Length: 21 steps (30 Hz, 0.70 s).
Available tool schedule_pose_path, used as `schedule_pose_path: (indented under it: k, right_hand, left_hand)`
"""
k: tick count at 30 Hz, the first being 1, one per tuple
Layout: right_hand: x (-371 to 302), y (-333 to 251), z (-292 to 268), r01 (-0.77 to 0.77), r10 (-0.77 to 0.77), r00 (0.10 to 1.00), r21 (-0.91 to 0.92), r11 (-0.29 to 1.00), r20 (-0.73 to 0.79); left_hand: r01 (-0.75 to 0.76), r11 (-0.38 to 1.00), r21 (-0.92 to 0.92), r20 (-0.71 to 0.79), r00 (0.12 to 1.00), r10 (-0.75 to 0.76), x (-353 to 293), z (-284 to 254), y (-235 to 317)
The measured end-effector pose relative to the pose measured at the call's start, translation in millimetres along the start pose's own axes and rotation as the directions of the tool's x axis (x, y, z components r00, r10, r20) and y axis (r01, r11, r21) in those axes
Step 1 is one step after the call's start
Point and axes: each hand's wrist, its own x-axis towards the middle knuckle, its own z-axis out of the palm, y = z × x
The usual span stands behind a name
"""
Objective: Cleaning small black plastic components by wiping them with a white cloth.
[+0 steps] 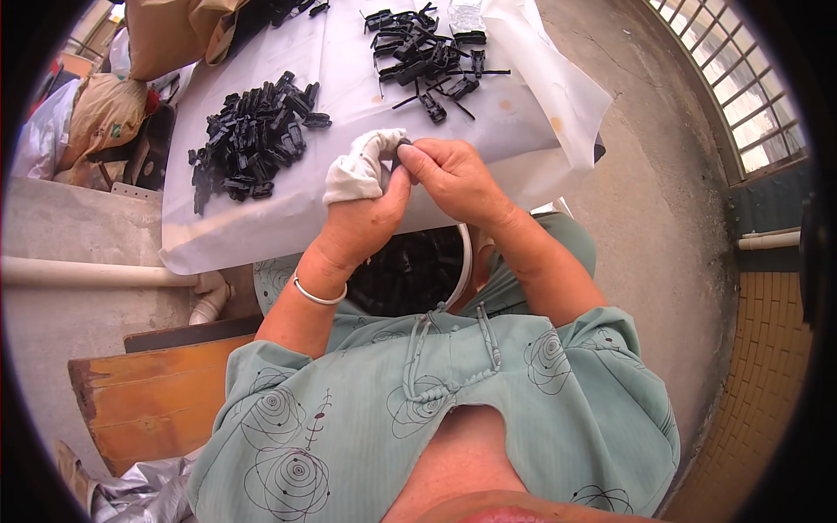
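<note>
Hands (364, 218) (458, 180) pinch dark piece (403, 146); unreadable mark (116, 131) on sack (100, 112)

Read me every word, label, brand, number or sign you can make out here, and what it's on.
No text can be read.
Lower brown bag: a small green mark, too small and blurred to read.
Green shirt: printed circles and lines, no legible lettering.
Heaped black parts: no legible markings.
Dark piece in the right hand: too small to tell.
</note>
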Motion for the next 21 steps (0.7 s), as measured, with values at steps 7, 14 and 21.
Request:
schedule_pose_path:
  k: [7, 14, 21]
  right_hand:
    - [-2.8, -14.1, -19.3, 0.178, -0.176, 0.983, -0.464, 0.868, 0.048]
    - [2.1, -3.8, -21.2, 0.481, -0.493, 0.865, -0.425, 0.767, 0.090]
    - [-1.4, -13.3, 0.0, 0.326, -0.377, 0.910, -0.266, 0.907, -0.171]
  left_hand:
    - [0.295, 0.659, -0.692, 0.157, 0.953, -0.260, 9.4, -18.0, -11.9]
    - [0.321, 0.614, -0.721, 0.173, 0.941, -0.289, 10.1, -13.0, -10.7]
    - [0.268, 0.802, -0.534, 0.313, 0.944, -0.107, 2.5, -3.6, -4.3]
